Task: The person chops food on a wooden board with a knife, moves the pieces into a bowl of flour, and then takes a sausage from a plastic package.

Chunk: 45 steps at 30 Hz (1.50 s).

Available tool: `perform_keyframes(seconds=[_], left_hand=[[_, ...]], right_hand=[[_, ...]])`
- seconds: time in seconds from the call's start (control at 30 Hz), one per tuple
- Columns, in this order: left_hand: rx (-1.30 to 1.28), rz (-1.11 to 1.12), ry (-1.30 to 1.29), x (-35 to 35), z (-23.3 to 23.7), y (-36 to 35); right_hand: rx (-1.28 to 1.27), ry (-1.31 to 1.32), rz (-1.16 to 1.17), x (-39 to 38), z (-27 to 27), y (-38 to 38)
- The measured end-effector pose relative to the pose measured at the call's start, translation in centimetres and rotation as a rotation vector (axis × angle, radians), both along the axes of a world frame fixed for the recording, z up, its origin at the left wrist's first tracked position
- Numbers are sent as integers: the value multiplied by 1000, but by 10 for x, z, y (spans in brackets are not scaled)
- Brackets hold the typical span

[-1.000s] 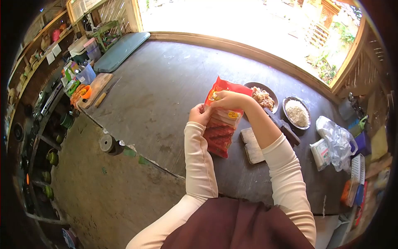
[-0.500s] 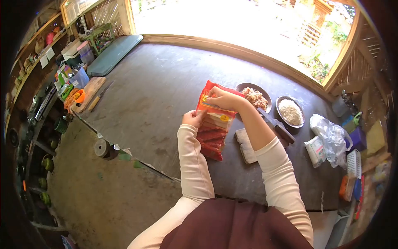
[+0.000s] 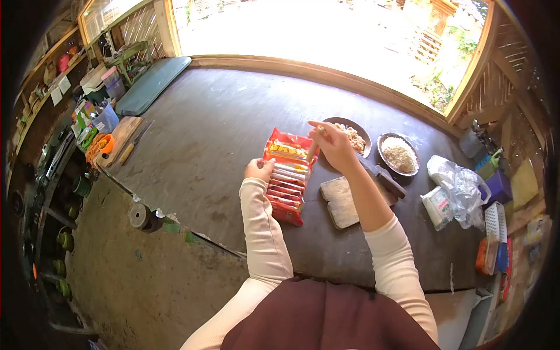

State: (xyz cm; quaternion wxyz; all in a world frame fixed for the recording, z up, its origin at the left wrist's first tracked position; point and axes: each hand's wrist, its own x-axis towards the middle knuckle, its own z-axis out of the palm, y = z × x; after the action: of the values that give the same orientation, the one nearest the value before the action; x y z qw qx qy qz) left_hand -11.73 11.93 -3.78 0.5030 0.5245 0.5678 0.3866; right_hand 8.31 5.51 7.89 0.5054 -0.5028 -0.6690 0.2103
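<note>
My left hand grips the left edge of a red and yellow sausage packet, which shows a row of slim sausages through its clear front. At the packet's upper right, my right hand pinches a slim, brownish-pink sausage, its lower end at the packet's edge. Whether that end is still inside is not clear. Right of the packet lies a wooden chopping board, partly behind my right forearm. Past my right hand stands a dark bowl of chopped, pale brown food.
A dark-handled knife lies beside the board. Further right are a bowl of white shreds, a plastic bag and a grater. Far left, a second knife lies by a wooden board. The table edge runs diagonally at left.
My right hand has moved from the packet's top to its right side, and a sausage now shows in its fingers. The packet has turned slightly, showing its front more fully.
</note>
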Motion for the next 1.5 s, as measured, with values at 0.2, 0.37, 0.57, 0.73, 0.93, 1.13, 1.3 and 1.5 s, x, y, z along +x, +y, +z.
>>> perform_keyframes(seconds=[0.2,0.37,0.57,0.73,0.93,1.13,1.3,1.5], left_hand=[[149,195,472,21,-3,5],[421,195,410,47,14,-7],[461,-442,-146,116,42,-53],[218,-1182,-245,141,64,-106],[-137,-1050,-411,137,70,-104],[-434,-768,-783,151,45,-107],[-446,-796,-837,157,24,-101],[-476,-806,-766,149,9,-100]], right_hand=[[-108,25,-79,33,-7,-79],[-70,140,-201,58,-24,-145],[-25,372,-297,83,-31,-171],[76,570,-310,92,-46,-183],[26,671,-302,89,-43,-195],[10,609,-225,89,-60,-187],[-90,538,-220,95,-74,-185],[-74,325,-158,89,-57,-187]])
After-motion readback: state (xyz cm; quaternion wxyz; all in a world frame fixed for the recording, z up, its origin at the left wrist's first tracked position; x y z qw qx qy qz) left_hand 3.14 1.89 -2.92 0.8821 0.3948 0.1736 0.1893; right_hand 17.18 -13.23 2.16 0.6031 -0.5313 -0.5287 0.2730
